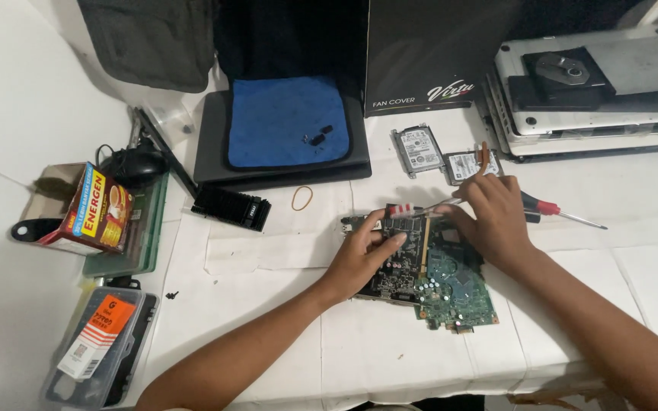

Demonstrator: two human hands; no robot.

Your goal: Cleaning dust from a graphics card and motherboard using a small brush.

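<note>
A green circuit board (pixel 455 293) lies on the white table, with a black circuit board (pixel 397 274) resting on its left part. My left hand (pixel 363 255) presses down on the black board, fingers spread over its top. My right hand (pixel 496 217) grips a thin screwdriver (pixel 420 209) with a red-and-white handle end, its shaft pointing left over the upper edge of the boards.
Two bare hard drives (pixel 418 150) (pixel 466 165) and a red-handled screwdriver (pixel 557 211) lie behind the boards. A dark laptop with a blue cloth (pixel 287 122), a rubber band (pixel 302 198), a black part (pixel 231 207), stacked laptops (pixel 595 99), a plastic screw box (pixel 100 342) and a red carton (pixel 97 209) surround them.
</note>
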